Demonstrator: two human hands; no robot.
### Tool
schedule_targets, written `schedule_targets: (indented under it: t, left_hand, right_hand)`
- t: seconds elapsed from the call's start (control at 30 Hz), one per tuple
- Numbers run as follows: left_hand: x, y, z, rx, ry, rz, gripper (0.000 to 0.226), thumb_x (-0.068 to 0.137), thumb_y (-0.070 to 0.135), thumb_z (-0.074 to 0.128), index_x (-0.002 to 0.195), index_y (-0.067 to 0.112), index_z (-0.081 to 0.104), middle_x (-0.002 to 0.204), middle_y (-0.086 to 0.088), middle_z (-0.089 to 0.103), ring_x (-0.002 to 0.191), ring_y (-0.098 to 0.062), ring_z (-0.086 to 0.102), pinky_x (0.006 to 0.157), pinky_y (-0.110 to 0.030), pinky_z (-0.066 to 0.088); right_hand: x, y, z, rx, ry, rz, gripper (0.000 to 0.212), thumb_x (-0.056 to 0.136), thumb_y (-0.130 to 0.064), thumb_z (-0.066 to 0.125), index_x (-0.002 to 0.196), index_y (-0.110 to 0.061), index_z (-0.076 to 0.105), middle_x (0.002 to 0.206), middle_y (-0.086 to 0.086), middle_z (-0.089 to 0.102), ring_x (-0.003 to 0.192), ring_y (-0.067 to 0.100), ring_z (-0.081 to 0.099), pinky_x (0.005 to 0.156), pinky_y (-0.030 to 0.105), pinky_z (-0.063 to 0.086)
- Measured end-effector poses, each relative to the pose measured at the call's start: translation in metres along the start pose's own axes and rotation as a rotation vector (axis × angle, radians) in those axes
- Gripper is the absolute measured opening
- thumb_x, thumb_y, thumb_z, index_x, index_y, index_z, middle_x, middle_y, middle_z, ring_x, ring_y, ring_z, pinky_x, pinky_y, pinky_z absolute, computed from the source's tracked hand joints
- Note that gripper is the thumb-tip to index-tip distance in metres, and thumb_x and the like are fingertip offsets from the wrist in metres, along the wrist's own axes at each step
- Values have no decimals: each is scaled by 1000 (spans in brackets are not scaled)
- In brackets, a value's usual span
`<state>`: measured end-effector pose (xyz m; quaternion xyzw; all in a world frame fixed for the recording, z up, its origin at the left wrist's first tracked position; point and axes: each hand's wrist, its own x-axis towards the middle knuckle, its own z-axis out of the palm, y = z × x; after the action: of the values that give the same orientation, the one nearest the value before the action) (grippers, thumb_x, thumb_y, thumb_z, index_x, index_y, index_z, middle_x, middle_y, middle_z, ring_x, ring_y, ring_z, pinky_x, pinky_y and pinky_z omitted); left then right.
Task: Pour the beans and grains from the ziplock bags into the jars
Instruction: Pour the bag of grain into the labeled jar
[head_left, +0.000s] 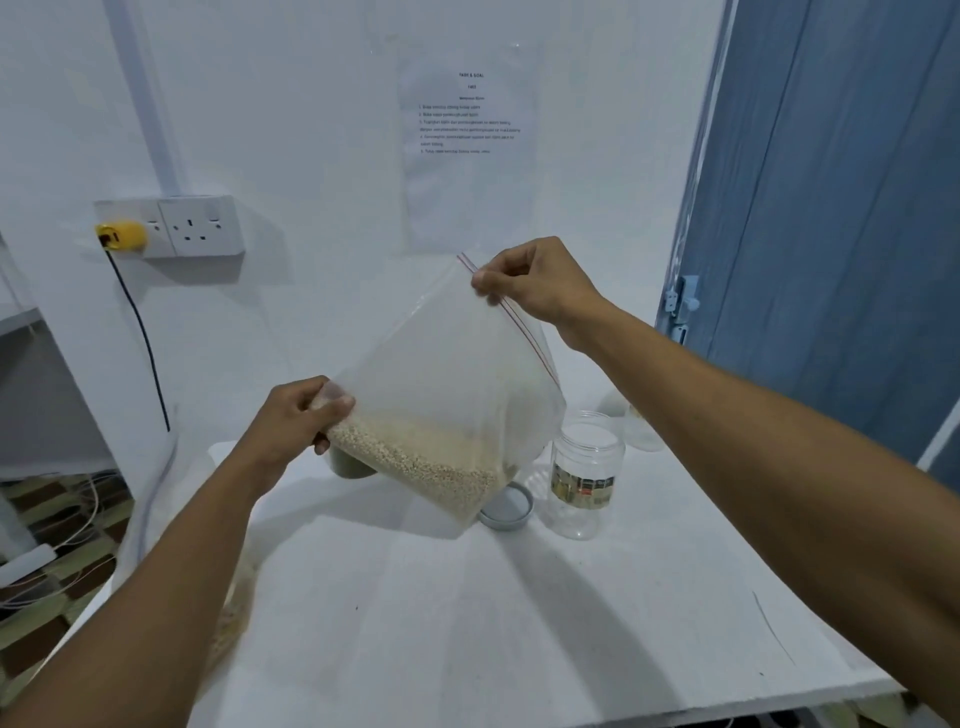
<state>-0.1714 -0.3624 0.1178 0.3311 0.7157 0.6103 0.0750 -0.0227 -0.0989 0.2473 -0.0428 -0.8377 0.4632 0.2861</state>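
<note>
grain is not pouring yet: the step in hand looks like readying the ziplock bag (447, 374) for the pour. the bag hangs above the worktop (467, 623), tilted on a corner. the pale grains (415, 462) are heaped in its low end, just left of the clear jar (584, 473), which stands lidless on the worktop with a grey lid (506, 512) beside it.

the left hand (296, 421) is curled round the bag's lower left corner, thumb on top, taking the weight. the right hand (540, 283) is held higher, thumb and fingertips pinching the red zip strip (519, 332) near its upper end. whether the zip is already parted is hard to make out through the clear film.

next, i judge, the mouth must be open and brought over the jar. then the left hand raises its corner so the grains slide toward the opening. both forearms reach forward, the right one higher.
</note>
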Motion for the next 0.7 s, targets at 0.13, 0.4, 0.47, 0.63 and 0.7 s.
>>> schedule_targets:
  t: [0.13,0.4,0.47,0.63,0.7]
  left_hand:
    - [-1,4,2,-32,24,2,21,93,11,65,88,-9,62,72,-16,55,55,-20,45,48,-25,41]
    - [23,36,9,-11,65,66,17,92,11,67,78,2,67,74,-18,59,61,-25,47,44,-24,42]
    - [29,44,13,3,72,82,19,92,9,67,74,5,67,68,-12,59,58,-23,46,43,-24,41]
    - [39,62,26,32,72,108,18,95,6,62,79,-1,63,68,-11,54,56,-19,43,42,-22,37]
    - [43,66,29,31,86,115,18,96,8,62,80,-2,62,70,-13,52,56,-19,42,42,-22,35]
  right_hand:
    - [3,-4,0,-21,16,12,12,87,-17,75,81,-7,76,79,4,74,65,7,63,61,9,45]
    - [1,-3,-30,26,99,14,14,86,-21,76,86,-7,77,82,4,75,68,8,64,82,21,51]
    - [2,1,-37,48,129,21,14,86,-21,77,85,-7,77,85,9,75,68,10,64,88,26,50]
    - [-5,7,-51,84,171,68,14,87,-20,75,87,-6,76,86,8,74,67,9,63,74,19,43]
    - [-9,8,-53,100,181,71,15,88,-20,74,90,-4,76,90,12,75,68,8,62,68,17,39]
